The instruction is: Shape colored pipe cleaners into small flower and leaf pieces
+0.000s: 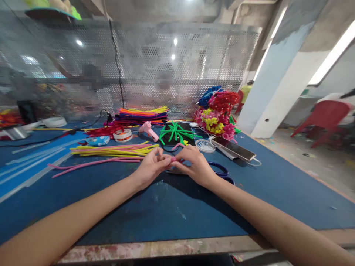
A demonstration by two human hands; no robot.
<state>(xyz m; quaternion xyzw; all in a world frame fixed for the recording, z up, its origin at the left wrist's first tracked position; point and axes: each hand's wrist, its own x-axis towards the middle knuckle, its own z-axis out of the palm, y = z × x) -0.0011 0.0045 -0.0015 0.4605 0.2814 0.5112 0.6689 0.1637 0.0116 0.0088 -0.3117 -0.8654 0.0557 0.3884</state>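
Observation:
Both my hands meet over the middle of the blue table. My left hand (153,165) is closed, its fingertips pinching pink pipe cleaners (91,162) whose long ends trail off to the left. My right hand (197,162) is closed on the same pink pipe cleaners, close to my left fingertips, where a small pink bend shows. Scissors (222,169) with dark blue handles lie partly hidden under my right hand. Just behind my left hand rests a bundle of yellow and pink pipe cleaners (111,150).
Behind my hands are a pink glue gun (149,130), green pipe cleaner stems (176,133), a tape roll (122,135) and a stack of coloured pipe cleaners (141,115). Pipe cleaner flowers (216,111) and a phone (234,147) with a cable are at right. A perforated metal screen (149,55) stands behind.

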